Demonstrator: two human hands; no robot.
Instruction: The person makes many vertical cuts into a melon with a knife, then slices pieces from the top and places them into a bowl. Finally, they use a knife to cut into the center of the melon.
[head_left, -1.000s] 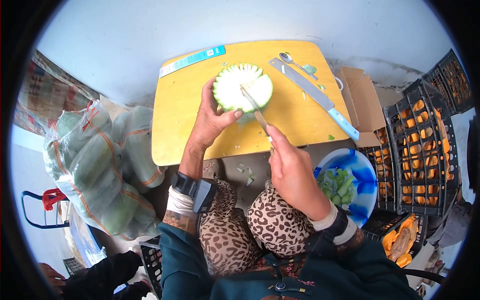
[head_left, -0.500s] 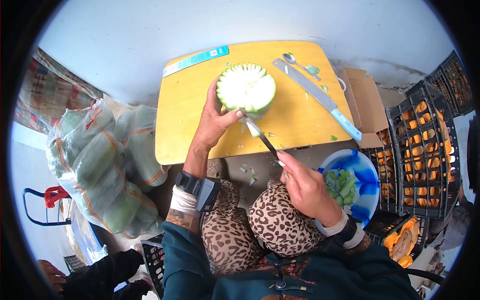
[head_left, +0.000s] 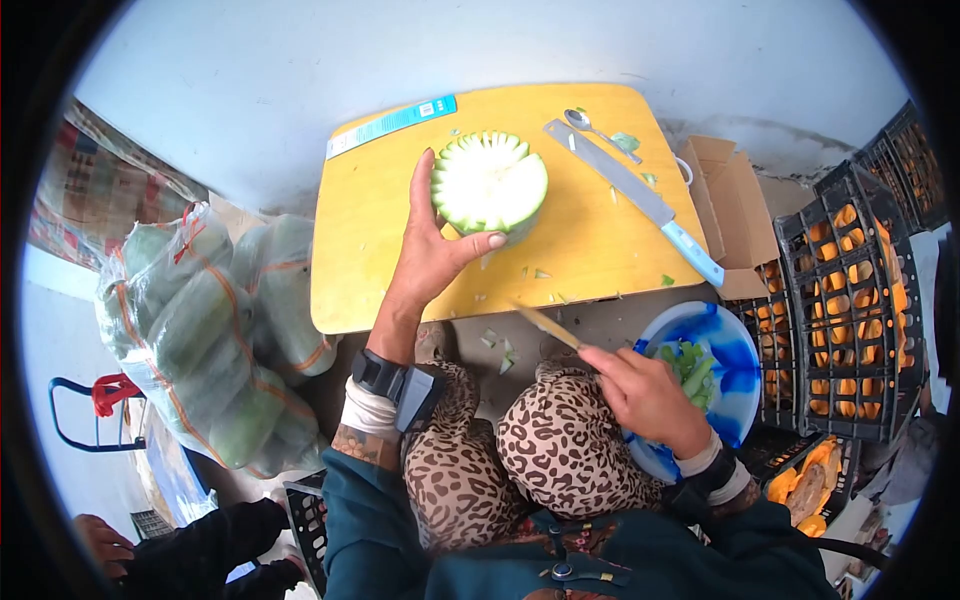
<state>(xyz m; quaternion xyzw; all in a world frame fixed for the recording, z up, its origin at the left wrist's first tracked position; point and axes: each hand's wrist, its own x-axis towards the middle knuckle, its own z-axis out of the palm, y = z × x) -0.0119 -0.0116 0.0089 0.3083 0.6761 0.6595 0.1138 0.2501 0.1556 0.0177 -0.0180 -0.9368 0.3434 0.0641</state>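
A cut winter melon piece [head_left: 490,185] stands on the yellow table [head_left: 380,250], its pale cut face up and its rim notched into teeth along the left and front. My left hand [head_left: 425,250] is curved round its left and near side, fingers on the far left and thumb in front. In my right hand [head_left: 645,390] is a small knife [head_left: 548,325], closed in the fingers, with the blade pointing up and left past the table's front edge, apart from the melon. Small green scraps lie near the melon and on the floor.
A large blue-handled knife [head_left: 625,185], a spoon [head_left: 600,132] and a blue-white sleeve [head_left: 390,125] lie on the table. A basin of green scraps [head_left: 745,370] is at right, beside crates [head_left: 845,310]. Bagged melons [head_left: 200,340] stand left. Another person's hand [head_left: 100,545] shows lower left.
The small knife has come away from the melon's front edge, moving down and right with my right hand; the green sliver on its blade is gone. My left thumb has shifted slightly right.
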